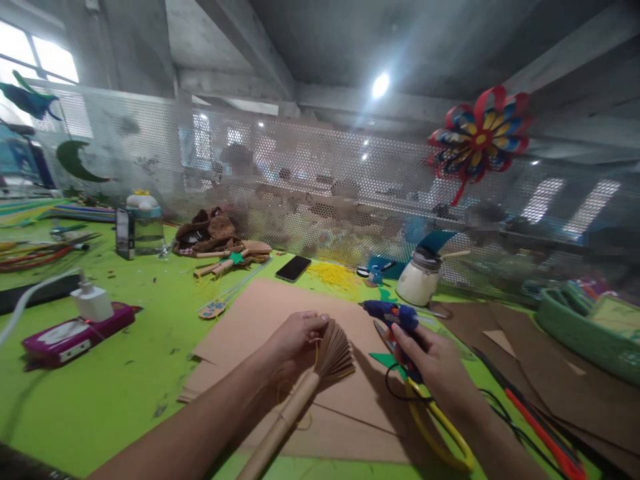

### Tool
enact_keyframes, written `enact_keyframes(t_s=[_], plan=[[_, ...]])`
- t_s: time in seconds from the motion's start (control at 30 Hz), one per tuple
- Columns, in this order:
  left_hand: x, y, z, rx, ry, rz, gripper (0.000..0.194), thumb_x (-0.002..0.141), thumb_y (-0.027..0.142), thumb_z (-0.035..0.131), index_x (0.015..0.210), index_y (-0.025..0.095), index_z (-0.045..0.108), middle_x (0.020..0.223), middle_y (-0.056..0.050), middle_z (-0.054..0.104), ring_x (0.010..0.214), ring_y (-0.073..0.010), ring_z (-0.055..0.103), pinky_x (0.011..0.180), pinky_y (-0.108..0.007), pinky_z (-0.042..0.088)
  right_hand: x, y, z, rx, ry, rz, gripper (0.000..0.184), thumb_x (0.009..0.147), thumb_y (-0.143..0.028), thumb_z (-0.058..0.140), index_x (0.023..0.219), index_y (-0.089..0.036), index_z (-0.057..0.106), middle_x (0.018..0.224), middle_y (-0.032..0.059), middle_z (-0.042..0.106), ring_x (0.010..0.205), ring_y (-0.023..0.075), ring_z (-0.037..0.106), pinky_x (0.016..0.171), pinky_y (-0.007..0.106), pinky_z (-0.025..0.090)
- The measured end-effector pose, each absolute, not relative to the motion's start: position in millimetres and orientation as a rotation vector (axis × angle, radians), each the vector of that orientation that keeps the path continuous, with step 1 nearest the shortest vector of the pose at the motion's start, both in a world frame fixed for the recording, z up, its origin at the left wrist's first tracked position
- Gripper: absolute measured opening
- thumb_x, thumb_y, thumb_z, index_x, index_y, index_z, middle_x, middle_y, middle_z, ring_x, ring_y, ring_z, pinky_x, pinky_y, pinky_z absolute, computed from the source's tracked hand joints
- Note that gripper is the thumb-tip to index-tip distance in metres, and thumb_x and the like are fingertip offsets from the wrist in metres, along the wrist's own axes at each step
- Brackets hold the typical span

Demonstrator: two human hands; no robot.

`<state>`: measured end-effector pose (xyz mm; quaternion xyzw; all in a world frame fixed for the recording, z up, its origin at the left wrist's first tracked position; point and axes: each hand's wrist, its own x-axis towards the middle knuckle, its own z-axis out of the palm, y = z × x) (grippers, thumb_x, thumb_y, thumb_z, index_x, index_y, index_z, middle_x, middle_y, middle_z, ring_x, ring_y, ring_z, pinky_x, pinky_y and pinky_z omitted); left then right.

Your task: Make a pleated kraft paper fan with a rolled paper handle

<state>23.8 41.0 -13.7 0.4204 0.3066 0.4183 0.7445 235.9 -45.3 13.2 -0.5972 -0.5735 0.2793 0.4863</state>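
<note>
My left hand (303, 337) is closed on the edge of a pleated brown paper fan (336, 353), its thumb and fingers pinching the upper left fold. The fan is joined to a rolled paper tube (283, 427) that slants toward the front edge. A thin yellow thread hangs beside it. In my right hand (433, 357) is a blue hot glue gun (393, 312), its nozzle pointing left, apart from the fan. Below that hand lie yellow-handled scissors (440, 427) and a green paper piece (385, 361). Large brown paper sheets (240, 327) lie underneath.
A purple power strip (80, 337) with a white plug sits left. Farther back are a phone (293, 268), yellow paper shreds (334, 279), a cream jar (420, 277) and paper tubes with a green star (236, 257). On the right are a green basket (580, 340) and red-handled scissors (543, 427).
</note>
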Motion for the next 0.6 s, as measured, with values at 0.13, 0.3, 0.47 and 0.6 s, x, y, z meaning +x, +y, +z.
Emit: enact_keyframes(t_s=[0.13,0.3,0.47,0.6], plan=[[23.8,40.5,-17.6,0.959,0.657,0.884,0.025,0.057,0.017,0.079,0.073,0.014,0.059,0.064,0.001,0.059,0.058,-0.0112,0.055,0.06,-0.024,0.043,237.0,-36.8,4.6,-1.47,-1.346,0.634,0.048,0.076,-0.058,0.062,0.086,-0.012,0.068,0.059,-0.0002,0.057,0.054,0.015,0.052,0.049,0.025,0.039],[26.3,48.7,-31.7,1.046,0.689,0.863,0.037,0.046,0.005,0.076,0.078,0.014,0.06,0.061,0.003,0.059,0.054,-0.0121,0.055,0.057,-0.024,0.043,238.0,-26.0,-4.9,-1.448,-1.3,0.552,0.048,0.072,-0.053,0.065,0.092,-0.01,0.07,0.07,0.0062,0.069,0.066,0.0229,0.063,0.061,0.031,0.049],[31.6,59.6,-42.7,1.111,0.796,0.922,0.031,0.043,-0.002,0.071,0.069,0.013,0.06,0.053,0.004,0.056,0.047,-0.0102,0.051,0.049,-0.021,0.037,248.7,-9.8,-14.7,-1.461,-1.313,0.501,0.052,0.073,-0.042,0.063,0.113,-0.008,0.065,0.099,0.0122,0.074,0.086,0.0282,0.069,0.072,0.036,0.054],[30.5,63.9,-42.8,1.096,0.851,1.013,0.033,0.046,-0.001,0.071,0.074,0.014,0.063,0.054,0.004,0.058,0.05,-0.0121,0.055,0.05,-0.021,0.038,260.9,11.3,-22.6,-1.582,-1.371,0.368,0.038,0.076,-0.029,0.067,0.109,-0.01,0.066,0.102,0.0117,0.072,0.088,0.0256,0.068,0.079,0.039,0.054]])
